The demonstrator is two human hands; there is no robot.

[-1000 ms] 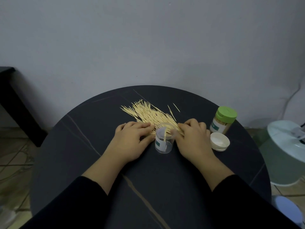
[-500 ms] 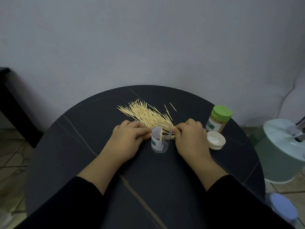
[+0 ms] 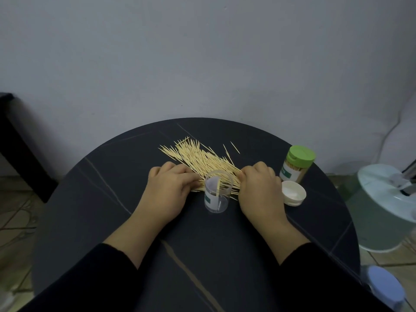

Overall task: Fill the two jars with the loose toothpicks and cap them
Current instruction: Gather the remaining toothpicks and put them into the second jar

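A pile of loose toothpicks (image 3: 198, 156) lies fanned out on the round dark table (image 3: 94, 199). In front of it stands an open clear jar (image 3: 218, 194) with a single toothpick leaning inside. My left hand (image 3: 168, 190) is left of the jar, knuckles up, its curled fingertips pinching the pile's near edge. My right hand (image 3: 258, 190) is right of the jar, with thumb and fingers curled onto the same edge. A second jar (image 3: 297, 164), full and closed with a green cap, stands at the right. A white cap (image 3: 293, 194) lies upside down beside it.
Two stray toothpicks (image 3: 231, 149) lie just behind the pile. A pale green round bin (image 3: 382, 210) stands on the floor to the right of the table. A dark bench (image 3: 15, 143) is at the left, and the wall is close behind the table.
Both hands stay on either side of the open jar and have edged slightly further into the pile's near edge. The jars and the white cap have not moved.
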